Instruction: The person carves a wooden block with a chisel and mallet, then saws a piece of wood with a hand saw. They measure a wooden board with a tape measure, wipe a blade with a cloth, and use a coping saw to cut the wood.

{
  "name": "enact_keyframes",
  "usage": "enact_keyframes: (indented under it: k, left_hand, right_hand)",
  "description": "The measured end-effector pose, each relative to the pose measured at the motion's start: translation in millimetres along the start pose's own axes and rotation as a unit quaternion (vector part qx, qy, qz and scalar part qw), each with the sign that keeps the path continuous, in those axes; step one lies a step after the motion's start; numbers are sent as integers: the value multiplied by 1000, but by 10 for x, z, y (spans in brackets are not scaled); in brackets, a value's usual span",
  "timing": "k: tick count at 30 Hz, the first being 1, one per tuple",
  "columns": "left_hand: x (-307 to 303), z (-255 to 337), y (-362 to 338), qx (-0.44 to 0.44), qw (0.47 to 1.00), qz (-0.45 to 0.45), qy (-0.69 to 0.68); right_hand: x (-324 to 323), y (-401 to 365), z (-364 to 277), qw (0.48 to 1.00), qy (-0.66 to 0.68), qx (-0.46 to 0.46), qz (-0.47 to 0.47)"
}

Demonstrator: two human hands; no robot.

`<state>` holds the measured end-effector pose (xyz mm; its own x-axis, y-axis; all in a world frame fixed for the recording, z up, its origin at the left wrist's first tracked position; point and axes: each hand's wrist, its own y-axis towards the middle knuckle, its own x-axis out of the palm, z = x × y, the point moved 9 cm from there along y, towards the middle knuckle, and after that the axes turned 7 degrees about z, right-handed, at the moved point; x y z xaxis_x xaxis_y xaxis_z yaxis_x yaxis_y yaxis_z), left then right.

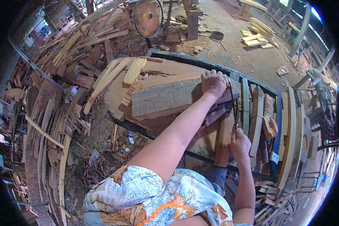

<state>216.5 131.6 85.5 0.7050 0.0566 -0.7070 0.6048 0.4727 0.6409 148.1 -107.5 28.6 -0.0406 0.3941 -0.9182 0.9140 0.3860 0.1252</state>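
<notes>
A thick grey-brown wooden block (165, 98) lies across the work table. On its right end rests my left hand (214, 83), fingers curled over the top edge. A thin dark tool (234, 103), apparently a narrow blade, runs along the block's right end. My right hand (240, 144) is closed round the near end of this tool, whose handle is mostly hidden by the fingers. Below the right end of the block, a reddish-brown wooden piece (224, 141) points towards my body.
Wood strips (256, 120) stand along the table's right side, within a dark metal frame (279, 132). Scrap wood (45, 116) is heaped at the left. A round fan (147, 18) stands beyond the table. Pale boards (258, 38) lie on the floor at the back right.
</notes>
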Motion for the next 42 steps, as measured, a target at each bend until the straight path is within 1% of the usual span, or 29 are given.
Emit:
enact_keyframes:
  k: [3,4,7,9,12,15,17,20,21,23,24,26,28,31,33,35,38,39,42]
  left_hand:
    - [0,-14,-6,3,1000,3,-10]
    - [-3,-13,-1,3,1000,-2,-10]
    - [4,13,-6,3,1000,-3,-12]
    - [-18,-1,4,-2,1000,4,-9]
    - [-6,-1,-3,-2,1000,7,-9]
    - [-1,-1,5,-5,1000,-10,-2]
    - [-19,-5,-3,-8,1000,-9,-3]
    - [-24,-15,26,-10,1000,-6,-8]
    - [-24,-11,9,-9,1000,-9,-13]
    - [1,-20,-5,-3,1000,-9,-17]
    - [-4,-14,1,2,1000,-5,-22]
    - [8,-8,-1,0,1000,-3,-15]
    - [-13,-9,3,-6,1000,1,-17]
    - [-11,3,5,-6,1000,-1,-8]
    - [-11,2,6,-5,1000,-1,-8]
    - [-9,-8,4,-7,1000,-1,-7]
    - [-26,-29,4,-12,1000,10,-17]
    - [-31,-25,0,-7,1000,9,-19]
    - [-38,1,-2,1,1000,9,-24]
  right_hand:
    - [9,210,-25,999,27,-16,18]
    - [24,377,-72,999,39,-24,20]
    - [119,920,-262,1000,21,-10,6]
    - [215,1158,-360,999,33,-27,14]
    - [108,1031,-424,999,39,-18,31]
    - [91,651,-263,998,40,-25,28]
    - [68,316,-90,1000,1,-5,1]
    - [-2,-2,34,1000,24,8,-16]
    - [20,31,38,999,25,9,-19]
    - [1,286,-19,999,22,-17,16]
    - [59,496,-64,999,33,-9,9]
    - [185,867,-162,999,22,-19,25]
    - [166,1002,-305,999,25,-17,24]
    - [208,902,-281,999,36,-25,30]
    - [222,619,-112,1000,18,-17,19]
    - [93,225,-38,1000,5,-14,-8]
    - [18,-21,104,1000,25,-13,-14]
    - [14,41,92,1000,24,-12,-14]
    - [35,546,-82,1000,7,-27,-1]
